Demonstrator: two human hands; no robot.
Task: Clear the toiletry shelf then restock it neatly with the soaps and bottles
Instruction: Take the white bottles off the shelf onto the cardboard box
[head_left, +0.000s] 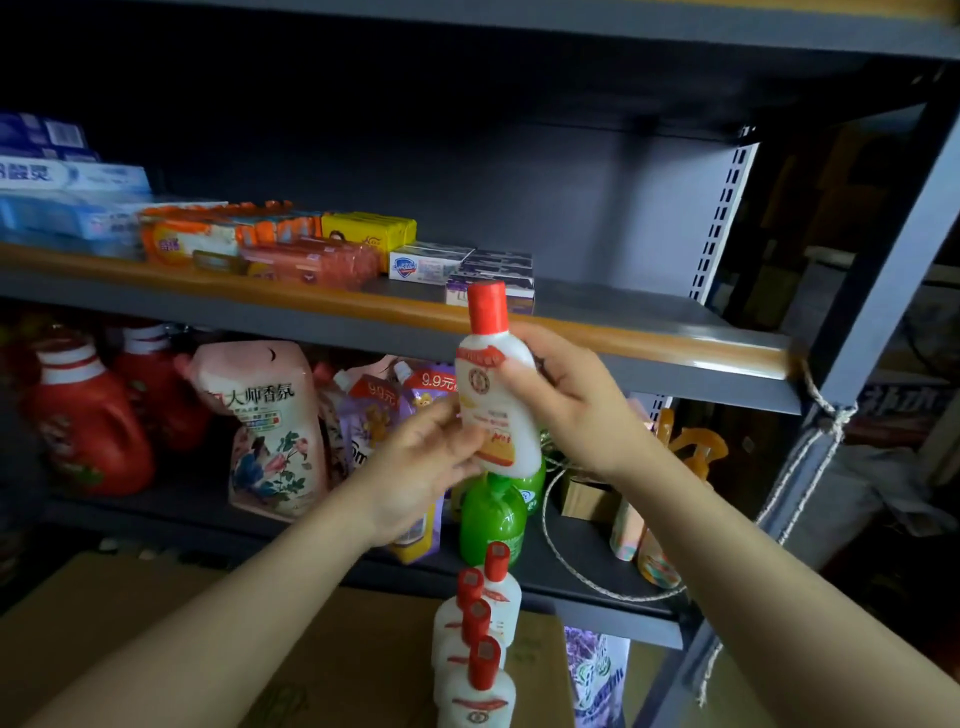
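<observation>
White bottle (497, 410) with red cap is held upright in mid-air, just in front of the orange lip of the toiletry shelf (649, 340), cap level with the shelf edge. Right hand (563, 400) grasps it round the upper body, thumb across the label; left hand (423, 457) pinches its lower edge with fingertips. Neither grip is released. The bare stretch of shelf lies to the right of the soap boxes (462, 265), which sit in a row with the soap bars (291, 244). Risk 1: the raised lip could catch the bottle base on the way in and tip it. Risk 2: a tall, narrow bottle set too near the boxes could knock them out of line. Risk 3: 4 matching bottles (478, 639) stand close together on the cardboard box (156, 623) directly below; a dropped bottle would likely topple them.
</observation>
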